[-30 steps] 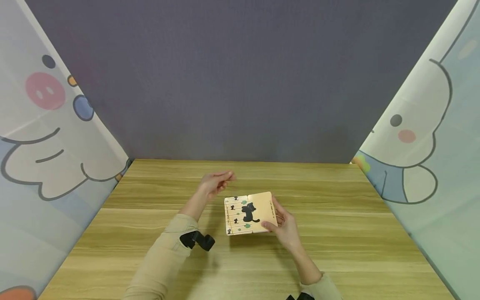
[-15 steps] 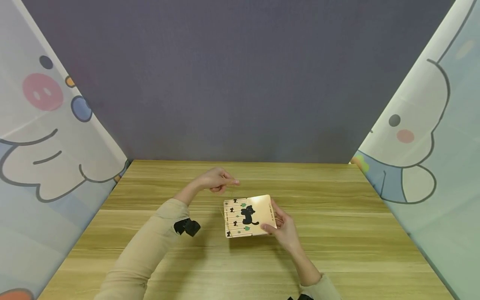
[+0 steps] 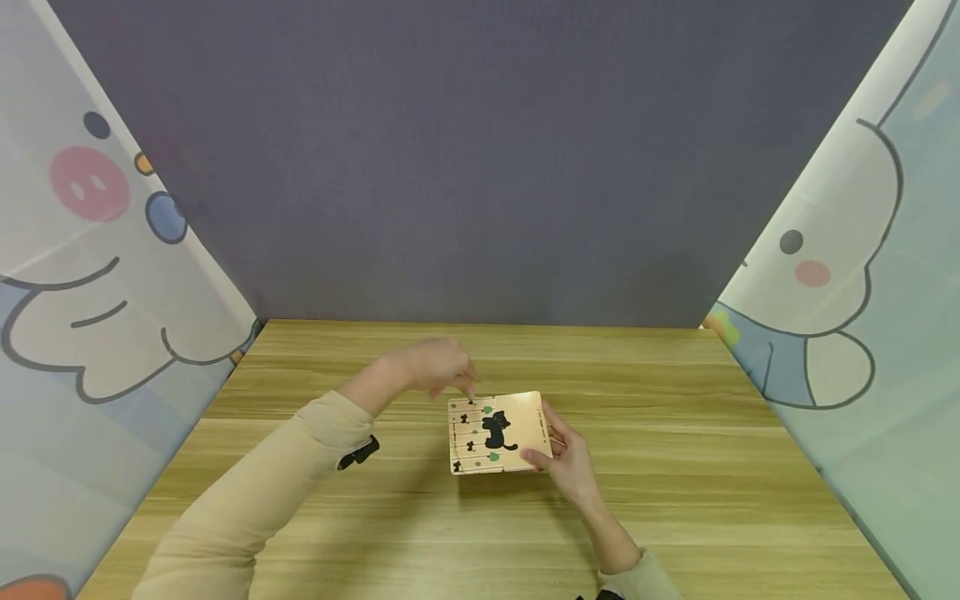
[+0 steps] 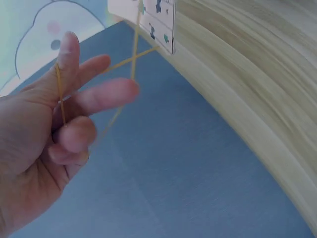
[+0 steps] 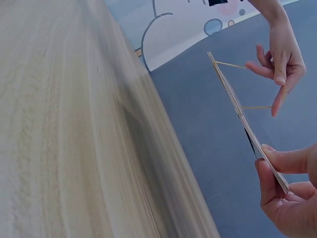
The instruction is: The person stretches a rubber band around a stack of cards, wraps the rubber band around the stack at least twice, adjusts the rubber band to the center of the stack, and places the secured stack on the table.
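- With the fingers [image 4: 111,95] of the bare left hand [image 3: 438,367], holding a thin yellow elastic band [image 5: 256,107]: some spread, some curled, hooked through the loop just beyond the far edge of the work.
- From there, running in stretched strands to the left part of a flat, cream, rectangular card [image 3: 501,433] printed with a black cat and green leaves. Judging by the stretch, working the band about the left end; cannot tell whether on or off. Best to draw both strands evenly, free of twists, and to slacken slowly so as not to let it snap back.
- Near the middle of the head view, held above the wood-grained table [image 3: 675,500] rather than resting on it, slightly tilted, layered along the edge. Hard to tell if folded or stacked. Probably apt to fan or bow under a one-sided pull; guide the loop squarely past the corners.
- At the right end, gripped narrowly in the bare right hand [image 3: 576,467], thumb on the printed face, fingers beneath. Brace firmly against the pull, without squeezing hard enough to bend, and well clear of the strands.
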A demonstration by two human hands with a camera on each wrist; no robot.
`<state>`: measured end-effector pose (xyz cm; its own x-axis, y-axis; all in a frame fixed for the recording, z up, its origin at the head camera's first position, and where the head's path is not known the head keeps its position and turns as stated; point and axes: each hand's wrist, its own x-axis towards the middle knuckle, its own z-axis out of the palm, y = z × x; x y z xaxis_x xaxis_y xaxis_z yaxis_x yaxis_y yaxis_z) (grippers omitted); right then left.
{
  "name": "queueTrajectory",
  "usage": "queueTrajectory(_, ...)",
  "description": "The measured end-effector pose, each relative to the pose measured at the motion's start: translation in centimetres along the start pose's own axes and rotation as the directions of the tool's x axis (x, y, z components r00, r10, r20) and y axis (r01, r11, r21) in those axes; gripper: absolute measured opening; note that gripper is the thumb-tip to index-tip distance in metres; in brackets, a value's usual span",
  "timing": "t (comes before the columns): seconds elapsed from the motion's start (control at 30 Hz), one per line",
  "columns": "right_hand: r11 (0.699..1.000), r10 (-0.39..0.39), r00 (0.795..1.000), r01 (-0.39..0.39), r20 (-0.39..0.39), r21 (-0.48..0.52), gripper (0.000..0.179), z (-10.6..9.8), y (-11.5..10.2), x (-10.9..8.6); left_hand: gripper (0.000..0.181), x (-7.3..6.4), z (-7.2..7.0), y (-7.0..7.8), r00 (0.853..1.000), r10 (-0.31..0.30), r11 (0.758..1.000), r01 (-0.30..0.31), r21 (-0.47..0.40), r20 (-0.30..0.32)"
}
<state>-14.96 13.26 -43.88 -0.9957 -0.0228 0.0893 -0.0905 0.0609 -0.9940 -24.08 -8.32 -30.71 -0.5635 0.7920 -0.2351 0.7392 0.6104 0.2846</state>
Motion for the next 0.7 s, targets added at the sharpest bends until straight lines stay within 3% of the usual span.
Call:
queueTrajectory(0.2, 1.000, -0.018, 1.000, 0.018, 0.003, -0.015, 0.076, -0.2, 0.0, 0.0, 0.041, -0.7, 0.5, 0.2, 0.993, 0.086, 0.977, -0.067, 0.204, -0.086)
queueTrajectory(0.3, 0.999, -0.024, 1.000, 0.024, 0.002, -0.030, 0.076, -0.3, -0.1, 0.0, 0.049, -1.0, 1.0, -0.2, 0.985, 0.116, 0.968, -0.083, 0.238, -0.130)
queueTrajectory(0.5, 1.000, -0.004, 1.000, 0.004, 0.001, -0.024, 0.076, -0.4, -0.1, 0.0, 0.061, -1.3, 2.2, -1.0, 0.964, 0.152, 0.973, -0.107, 0.203, -0.220)
queueTrajectory(0.7, 1.000, -0.001, 1.000, 0.000, -0.011, -0.022, 0.077, -0.5, -0.1, -0.1, 0.076, -1.4, 3.6, -1.4, 0.968, 0.097, 0.994, -0.084, 0.066, -0.233)
